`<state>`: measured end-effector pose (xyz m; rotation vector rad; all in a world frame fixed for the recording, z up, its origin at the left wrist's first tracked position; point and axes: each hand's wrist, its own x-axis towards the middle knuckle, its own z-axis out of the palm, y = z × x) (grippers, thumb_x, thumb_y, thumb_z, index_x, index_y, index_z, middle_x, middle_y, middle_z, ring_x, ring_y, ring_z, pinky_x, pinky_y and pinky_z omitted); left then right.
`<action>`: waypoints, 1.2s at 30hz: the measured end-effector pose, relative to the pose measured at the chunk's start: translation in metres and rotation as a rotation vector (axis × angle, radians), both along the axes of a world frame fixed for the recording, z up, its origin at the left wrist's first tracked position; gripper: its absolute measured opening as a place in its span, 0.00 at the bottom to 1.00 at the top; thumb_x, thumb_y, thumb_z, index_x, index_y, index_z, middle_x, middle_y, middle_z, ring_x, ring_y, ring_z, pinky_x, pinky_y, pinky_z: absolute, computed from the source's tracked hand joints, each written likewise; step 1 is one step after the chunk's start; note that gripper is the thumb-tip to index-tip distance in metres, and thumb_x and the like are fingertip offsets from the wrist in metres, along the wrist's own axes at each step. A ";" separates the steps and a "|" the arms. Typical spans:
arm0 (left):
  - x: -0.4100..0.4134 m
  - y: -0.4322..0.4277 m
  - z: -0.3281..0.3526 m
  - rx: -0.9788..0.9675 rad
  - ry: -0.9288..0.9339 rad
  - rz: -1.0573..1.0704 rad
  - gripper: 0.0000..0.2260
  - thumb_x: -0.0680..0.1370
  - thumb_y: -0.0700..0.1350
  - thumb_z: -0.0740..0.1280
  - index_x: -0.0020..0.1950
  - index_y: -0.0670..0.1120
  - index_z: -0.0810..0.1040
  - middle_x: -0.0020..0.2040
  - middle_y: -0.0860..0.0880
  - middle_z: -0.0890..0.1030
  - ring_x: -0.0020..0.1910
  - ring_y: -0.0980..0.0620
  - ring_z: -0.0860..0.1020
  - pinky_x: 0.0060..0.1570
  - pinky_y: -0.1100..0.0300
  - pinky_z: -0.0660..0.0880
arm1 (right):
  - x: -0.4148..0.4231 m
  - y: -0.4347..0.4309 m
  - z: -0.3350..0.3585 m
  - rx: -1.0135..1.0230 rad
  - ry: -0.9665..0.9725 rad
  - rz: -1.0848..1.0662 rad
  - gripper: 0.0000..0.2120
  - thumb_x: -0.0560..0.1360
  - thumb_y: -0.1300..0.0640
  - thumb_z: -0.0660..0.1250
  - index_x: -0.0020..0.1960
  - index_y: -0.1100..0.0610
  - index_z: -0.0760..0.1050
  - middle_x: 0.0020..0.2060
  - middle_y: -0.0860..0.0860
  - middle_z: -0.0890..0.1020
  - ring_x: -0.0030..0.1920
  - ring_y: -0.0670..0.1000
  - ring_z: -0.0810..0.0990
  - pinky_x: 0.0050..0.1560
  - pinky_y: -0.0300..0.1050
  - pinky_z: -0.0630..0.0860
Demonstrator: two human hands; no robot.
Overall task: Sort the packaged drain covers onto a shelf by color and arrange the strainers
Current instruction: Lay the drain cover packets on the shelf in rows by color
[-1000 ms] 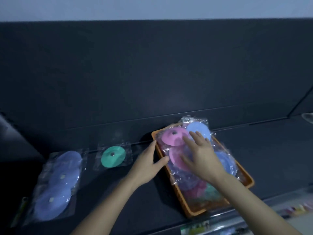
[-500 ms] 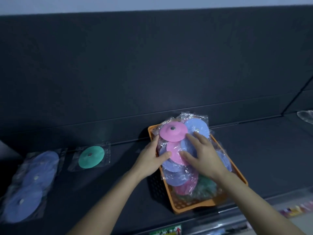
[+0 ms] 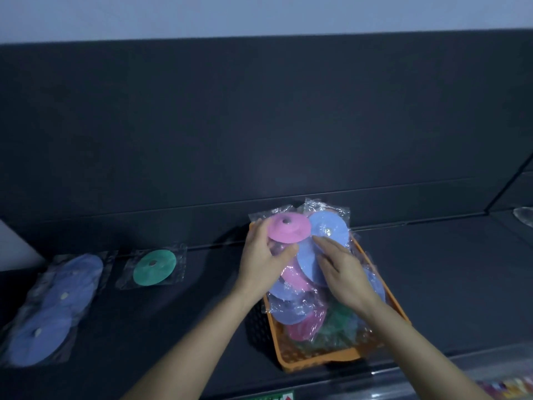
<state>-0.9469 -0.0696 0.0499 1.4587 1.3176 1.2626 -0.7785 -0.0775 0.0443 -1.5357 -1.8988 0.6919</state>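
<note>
A dark shelf (image 3: 432, 269) carried an orange basket (image 3: 305, 360), a bagged green drain cover (image 3: 154, 267), and overlapping bagged blue drain covers (image 3: 54, 307) at the left.

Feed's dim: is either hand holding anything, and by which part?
Left hand grips the pink cover by its left rim. Right hand rests flat on blue covers.

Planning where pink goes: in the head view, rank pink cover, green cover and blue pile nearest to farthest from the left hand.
1. Pink cover, gripped by the left hand at the basket.
2. Green cover, on the shelf to its left.
3. Blue pile, far left.
</note>
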 end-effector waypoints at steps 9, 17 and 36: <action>0.008 0.004 0.004 -0.136 0.004 -0.053 0.29 0.69 0.34 0.73 0.67 0.51 0.70 0.66 0.54 0.66 0.57 0.65 0.73 0.52 0.72 0.72 | -0.011 -0.009 0.012 -0.007 0.114 -0.031 0.16 0.78 0.64 0.61 0.64 0.55 0.74 0.56 0.46 0.78 0.57 0.45 0.76 0.51 0.21 0.64; -0.036 0.014 0.024 -0.155 -0.111 0.077 0.16 0.70 0.30 0.70 0.52 0.48 0.79 0.50 0.51 0.81 0.47 0.54 0.80 0.48 0.63 0.76 | -0.001 0.009 0.014 0.073 -0.244 -0.206 0.18 0.74 0.63 0.63 0.63 0.64 0.72 0.62 0.62 0.73 0.62 0.62 0.72 0.56 0.50 0.70; -0.154 -0.031 -0.016 -0.274 -0.013 0.003 0.14 0.70 0.28 0.68 0.46 0.46 0.80 0.45 0.52 0.83 0.44 0.58 0.80 0.45 0.67 0.75 | -0.054 0.034 0.009 0.133 -0.512 -0.144 0.24 0.66 0.67 0.64 0.62 0.60 0.68 0.55 0.60 0.76 0.49 0.63 0.76 0.36 0.49 0.70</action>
